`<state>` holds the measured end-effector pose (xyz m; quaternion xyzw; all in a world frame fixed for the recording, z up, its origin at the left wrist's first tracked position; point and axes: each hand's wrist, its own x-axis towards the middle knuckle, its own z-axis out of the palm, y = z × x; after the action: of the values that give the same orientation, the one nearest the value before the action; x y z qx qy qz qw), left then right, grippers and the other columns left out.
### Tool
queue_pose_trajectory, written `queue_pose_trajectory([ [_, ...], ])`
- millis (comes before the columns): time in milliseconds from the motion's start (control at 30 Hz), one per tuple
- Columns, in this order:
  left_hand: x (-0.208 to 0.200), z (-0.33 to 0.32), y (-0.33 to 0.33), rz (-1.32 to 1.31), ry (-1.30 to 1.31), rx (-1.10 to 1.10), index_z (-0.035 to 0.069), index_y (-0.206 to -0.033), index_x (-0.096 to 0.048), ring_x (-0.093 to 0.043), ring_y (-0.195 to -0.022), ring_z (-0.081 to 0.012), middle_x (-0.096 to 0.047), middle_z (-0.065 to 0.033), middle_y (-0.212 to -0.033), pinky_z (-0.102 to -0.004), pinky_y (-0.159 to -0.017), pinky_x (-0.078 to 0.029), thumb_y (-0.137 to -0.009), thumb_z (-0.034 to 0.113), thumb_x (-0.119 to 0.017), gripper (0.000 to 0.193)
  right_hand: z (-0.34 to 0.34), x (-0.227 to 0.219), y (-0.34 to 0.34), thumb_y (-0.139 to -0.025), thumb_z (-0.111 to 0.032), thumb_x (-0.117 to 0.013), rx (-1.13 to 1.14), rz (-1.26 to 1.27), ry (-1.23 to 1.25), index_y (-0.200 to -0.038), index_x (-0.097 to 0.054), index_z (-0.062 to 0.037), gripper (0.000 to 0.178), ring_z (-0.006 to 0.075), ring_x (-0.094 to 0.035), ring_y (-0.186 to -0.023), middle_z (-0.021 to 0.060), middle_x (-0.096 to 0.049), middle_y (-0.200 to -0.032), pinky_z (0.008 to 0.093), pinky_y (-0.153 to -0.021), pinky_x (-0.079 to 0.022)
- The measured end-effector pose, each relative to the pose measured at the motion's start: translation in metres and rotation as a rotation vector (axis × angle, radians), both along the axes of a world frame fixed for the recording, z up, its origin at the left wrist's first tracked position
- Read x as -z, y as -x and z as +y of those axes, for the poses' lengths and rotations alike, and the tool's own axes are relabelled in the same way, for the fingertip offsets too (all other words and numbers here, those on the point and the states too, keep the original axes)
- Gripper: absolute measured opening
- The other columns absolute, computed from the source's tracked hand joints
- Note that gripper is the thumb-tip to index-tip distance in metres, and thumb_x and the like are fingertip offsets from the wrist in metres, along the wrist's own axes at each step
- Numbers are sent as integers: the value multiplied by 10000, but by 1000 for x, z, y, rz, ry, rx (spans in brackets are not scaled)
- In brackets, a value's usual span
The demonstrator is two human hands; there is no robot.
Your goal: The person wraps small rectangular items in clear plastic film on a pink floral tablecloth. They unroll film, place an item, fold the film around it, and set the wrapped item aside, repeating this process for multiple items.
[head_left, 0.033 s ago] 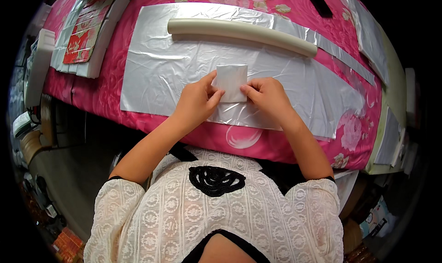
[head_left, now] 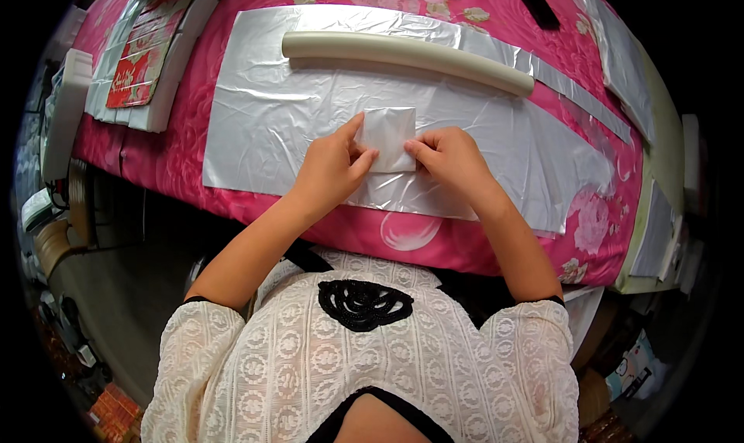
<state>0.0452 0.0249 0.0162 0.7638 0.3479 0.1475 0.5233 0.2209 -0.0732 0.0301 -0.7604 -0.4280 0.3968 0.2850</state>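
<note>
Between my two hands is a small whitish square point(head_left: 390, 138), flat and slightly glossy, like folded plastic film. My left hand point(head_left: 330, 164) pinches its left edge, with the thumb on the front near the lower corner and the forefinger higher up. On the opposite side, my right hand point(head_left: 452, 158) grips the right edge between thumb and bent fingers. Under and behind the square spreads a large silvery plastic sheet point(head_left: 256, 125), wrinkled. Across the sheet's far part lies a long cream roll point(head_left: 411, 55), beyond my hands.
A pink floral cloth point(head_left: 310, 226) covers the table. White stacks with a red patterned packet point(head_left: 139, 71) stand at the far left. A dark bar point(head_left: 535, 1) lies at the far right, near more plastic sheeting point(head_left: 620, 63). The near table edge runs close to my body.
The whitish square has tilted very slightly in my fingers. Both hands keep their hold in nearly the same place.
</note>
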Motion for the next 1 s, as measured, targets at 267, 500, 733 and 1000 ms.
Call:
queue_pose_trajectory([
  [267,-11,5,-1,61,-336,18,-65,-1363,-303,-625,-824,-191,-598,-172,-1081,-300,-707,-501,-788,54,-655,685,14,1,-9,-822,-259,-585,38,147,167,-636,-656,-10,318,130,-559,-488,65,-605,-544,289,-507,-429],
  [500,15,-17,-24,169,-833,358,-78,-1379,-241,-182,-1377,-346,-240,-240,-1449,-481,-1110,-122,-797,480,-578,874,15,2,-8,-819,-250,-568,11,91,188,-616,-646,-15,320,143,-576,-498,69,-606,-544,282,-519,-444],
  [733,34,-19,-25,96,-790,337,-91,-1410,-81,-105,-1388,-382,-139,-279,-1467,-497,-1112,-38,-708,646,-568,1128,10,-7,1,-727,-262,-631,15,-101,161,-649,-647,-20,254,204,-606,-550,91,-626,-590,321,-557,-469],
  [1000,17,-13,7,-173,-579,219,-35,-1414,-167,-195,-1359,-366,-197,-265,-1450,-472,-1105,-117,-774,460,-613,923,-10,-29,22,-715,-291,-699,-186,-760,-84,-968,-605,-26,378,278,-608,-867,131,-636,-933,381,-763,-469],
])
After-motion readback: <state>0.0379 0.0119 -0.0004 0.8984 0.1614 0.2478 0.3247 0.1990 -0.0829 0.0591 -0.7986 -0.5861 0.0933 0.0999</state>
